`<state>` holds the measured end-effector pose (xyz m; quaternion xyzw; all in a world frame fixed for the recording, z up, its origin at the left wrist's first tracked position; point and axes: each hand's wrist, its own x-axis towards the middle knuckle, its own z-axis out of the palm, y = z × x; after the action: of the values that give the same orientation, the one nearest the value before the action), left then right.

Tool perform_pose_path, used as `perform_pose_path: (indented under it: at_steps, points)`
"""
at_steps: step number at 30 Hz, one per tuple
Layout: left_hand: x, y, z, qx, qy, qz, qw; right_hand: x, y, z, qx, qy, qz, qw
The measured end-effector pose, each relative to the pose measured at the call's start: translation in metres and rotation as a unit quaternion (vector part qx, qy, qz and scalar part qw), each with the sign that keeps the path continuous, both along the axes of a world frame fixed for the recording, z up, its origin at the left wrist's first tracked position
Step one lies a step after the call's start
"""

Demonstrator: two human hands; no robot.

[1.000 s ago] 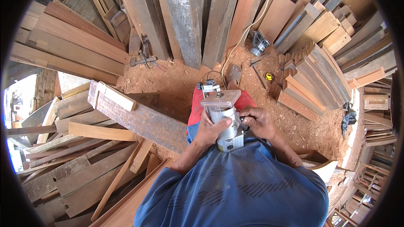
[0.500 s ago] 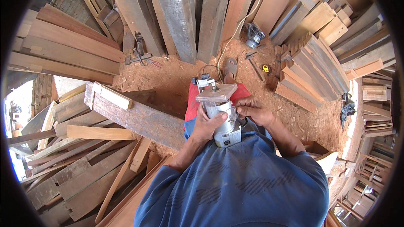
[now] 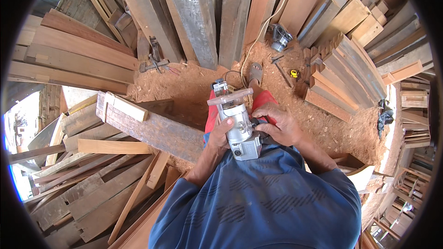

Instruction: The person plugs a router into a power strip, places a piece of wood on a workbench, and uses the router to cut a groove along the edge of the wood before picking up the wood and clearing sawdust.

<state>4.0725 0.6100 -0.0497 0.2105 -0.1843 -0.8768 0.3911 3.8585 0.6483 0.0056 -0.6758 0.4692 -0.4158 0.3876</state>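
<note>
A silver trim router [image 3: 241, 128] is held in front of my lap, its motor end toward my blue shirt. Its flat, see-through base plate [image 3: 230, 97] points away from me and shows nearly edge-on, with a small metal bracket [image 3: 220, 86] beyond it. My left hand [image 3: 220, 133] is wrapped round the left side of the body, thumb on the metal. At the right side, the thumb and bent fingers of my right hand [image 3: 279, 123] pinch a black knob [image 3: 258, 124] on the router. The fingertips under the body are hidden.
A weathered plank [image 3: 152, 127] lies at my left over stacked offcuts [image 3: 106, 175]. Tall boards [image 3: 194, 18] lean ahead. A hammer [image 3: 282, 71], a yellow tape measure [image 3: 294, 73] and another power tool [image 3: 280, 38] lie on the sawdust floor. A pale cord [image 3: 262, 30] runs past my foot.
The router has turned in my left hand, so its base plate shows more edge-on and its body tilts left at the top. My right thumb and fingers have moved lower, onto the knob.
</note>
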Motion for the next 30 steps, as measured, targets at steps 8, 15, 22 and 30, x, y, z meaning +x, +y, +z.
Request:
perform_pose_path:
  at_steps: [8, 15, 22, 30]
  points:
    - [0.0, -0.001, 0.005, -0.005, 0.03, -0.046, 0.998, -0.001, 0.0, -0.017, -0.069, 0.019, 0.006, 0.997]
    - [0.0, 0.0, 0.004, -0.048, -0.041, -0.022, 0.998, -0.002, 0.001, -0.013, -0.046, 0.019, 0.009, 0.999]
    - [0.007, 0.004, 0.009, -0.063, -0.108, -0.034, 0.992, 0.0, -0.001, -0.02, -0.05, 0.012, 0.017, 0.999]
    - [0.004, 0.001, 0.012, -0.104, -0.099, -0.038, 0.989, -0.007, 0.004, -0.015, 0.222, -0.151, 0.077, 0.96]
